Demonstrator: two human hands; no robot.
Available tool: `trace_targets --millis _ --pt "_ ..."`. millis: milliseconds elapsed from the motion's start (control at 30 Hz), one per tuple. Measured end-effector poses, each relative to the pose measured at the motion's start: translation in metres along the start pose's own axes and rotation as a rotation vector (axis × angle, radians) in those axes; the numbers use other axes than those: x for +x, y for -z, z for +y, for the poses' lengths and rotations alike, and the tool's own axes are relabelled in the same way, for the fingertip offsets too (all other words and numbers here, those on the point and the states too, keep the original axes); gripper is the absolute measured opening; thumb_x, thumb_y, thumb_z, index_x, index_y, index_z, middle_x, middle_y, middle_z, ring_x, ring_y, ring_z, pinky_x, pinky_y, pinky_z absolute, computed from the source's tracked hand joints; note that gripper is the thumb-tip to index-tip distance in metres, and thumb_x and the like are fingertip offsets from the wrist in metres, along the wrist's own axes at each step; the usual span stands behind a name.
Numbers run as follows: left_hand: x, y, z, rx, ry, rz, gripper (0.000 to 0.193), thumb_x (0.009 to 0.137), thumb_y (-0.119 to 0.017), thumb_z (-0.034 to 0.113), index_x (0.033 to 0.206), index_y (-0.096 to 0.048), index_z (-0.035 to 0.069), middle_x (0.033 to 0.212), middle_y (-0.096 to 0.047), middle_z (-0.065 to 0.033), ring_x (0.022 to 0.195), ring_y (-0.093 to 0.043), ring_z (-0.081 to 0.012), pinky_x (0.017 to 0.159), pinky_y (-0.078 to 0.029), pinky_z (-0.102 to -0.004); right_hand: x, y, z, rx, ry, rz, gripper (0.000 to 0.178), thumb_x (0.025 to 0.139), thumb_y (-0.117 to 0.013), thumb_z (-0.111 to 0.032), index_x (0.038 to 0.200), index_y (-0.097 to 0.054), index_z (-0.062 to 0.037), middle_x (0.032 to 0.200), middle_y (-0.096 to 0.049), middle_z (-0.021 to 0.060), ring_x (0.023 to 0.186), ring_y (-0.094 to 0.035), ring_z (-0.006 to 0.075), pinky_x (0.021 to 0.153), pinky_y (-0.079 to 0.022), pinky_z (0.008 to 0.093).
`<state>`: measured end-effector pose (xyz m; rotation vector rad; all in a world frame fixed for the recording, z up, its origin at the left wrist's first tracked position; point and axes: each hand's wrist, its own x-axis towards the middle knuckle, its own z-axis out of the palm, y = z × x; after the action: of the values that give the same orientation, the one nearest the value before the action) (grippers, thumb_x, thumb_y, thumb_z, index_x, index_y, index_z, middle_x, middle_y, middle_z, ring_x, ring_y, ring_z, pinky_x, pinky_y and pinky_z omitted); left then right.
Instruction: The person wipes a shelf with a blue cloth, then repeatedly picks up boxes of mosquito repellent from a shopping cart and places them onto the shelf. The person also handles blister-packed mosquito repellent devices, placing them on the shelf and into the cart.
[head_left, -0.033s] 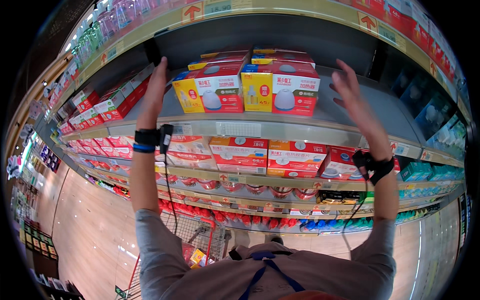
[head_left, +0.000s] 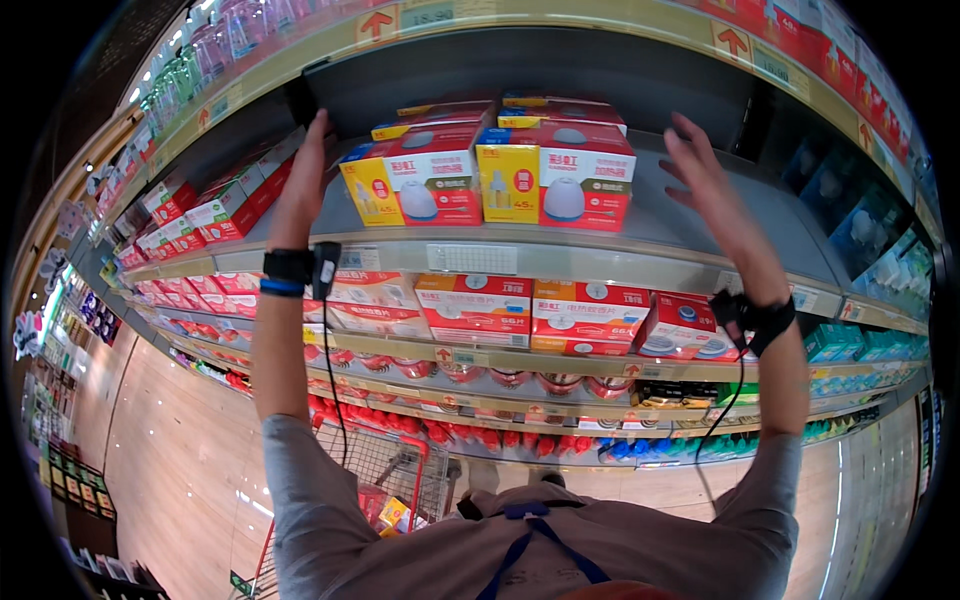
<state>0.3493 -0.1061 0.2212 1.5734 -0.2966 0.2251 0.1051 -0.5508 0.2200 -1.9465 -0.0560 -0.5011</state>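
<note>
Both my arms reach forward over a grey shelf, one on each side of two short rows of red, white and yellow boxes. The front left box (head_left: 418, 180) and the front right box (head_left: 560, 180) stand side by side, each picturing a white dome-shaped device, with more boxes behind them. My left hand (head_left: 305, 185) is upright, fingers stretched, just left of the rows and apart from them. My right hand (head_left: 705, 180) has its fingers spread, with a gap between it and the right row. Neither hand holds anything.
Smaller red and white boxes (head_left: 225, 212) stand further left on this shelf; teal packages (head_left: 860, 225) are at its right end. The shelf below carries red and white boxes (head_left: 590, 318). A wire shopping cart (head_left: 432, 480) with packages stands below on the left. An upper shelf edge (head_left: 560, 22) runs overhead.
My forearms have shifted slightly outward, and the view has turned a little. The boxes stay in place, and both hands remain open.
</note>
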Motion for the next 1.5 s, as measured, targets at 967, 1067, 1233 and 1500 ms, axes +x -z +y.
trace_targets --millis 967,1067,1233,1500 --pt "0.113 -0.044 0.007 0.243 0.243 -0.837 0.114 0.093 -0.048 0.080 0.162 -0.016 -0.005 0.168 -0.028 -0.0142 0.147 -0.038 -0.0252 0.122 -0.034 -0.0357 0.176 0.009 0.080 0.247 -0.326 -0.469 0.080 0.102 -0.035 -0.073 0.160 -0.033 -0.0166 0.163 -0.037 0.0128 0.144 -0.041 0.0350 0.117 -0.035 0.0535" --pt "0.119 -0.034 0.005 0.242 0.236 -0.858 0.118 0.090 -0.045 0.084 0.162 -0.015 -0.005 0.169 -0.027 -0.0146 0.148 -0.038 -0.0254 0.123 -0.033 -0.0361 0.180 0.007 0.073 0.159 -0.319 -0.452 0.082 0.102 -0.034 -0.074 0.159 -0.035 -0.0164 0.161 -0.039 0.0149 0.144 -0.042 0.0362 0.117 -0.035 0.0543" --pt "0.127 -0.003 -0.002 0.543 -0.017 -0.665 0.098 0.096 -0.042 0.078 0.164 -0.024 0.010 0.167 -0.030 -0.0167 0.150 -0.038 -0.0296 0.122 -0.034 -0.0365 0.151 0.012 0.033 -0.562 -0.033 -0.245 0.084 0.101 -0.037 -0.074 0.159 -0.037 -0.0128 0.160 -0.043 0.0155 0.144 -0.044 0.0300 0.116 -0.040 0.0427" --pt "-0.172 0.088 -0.007 0.562 -0.431 -0.371 0.048 0.112 -0.040 0.034 0.146 -0.054 0.004 0.147 -0.058 -0.0119 0.135 -0.055 -0.0256 0.114 -0.040 -0.0393 -0.121 -0.020 0.004 -0.104 0.483 0.045 0.037 0.098 -0.057 -0.020 0.126 -0.064 0.0028 0.125 -0.068 0.0206 0.116 -0.064 0.0319 0.101 -0.048 0.0421"
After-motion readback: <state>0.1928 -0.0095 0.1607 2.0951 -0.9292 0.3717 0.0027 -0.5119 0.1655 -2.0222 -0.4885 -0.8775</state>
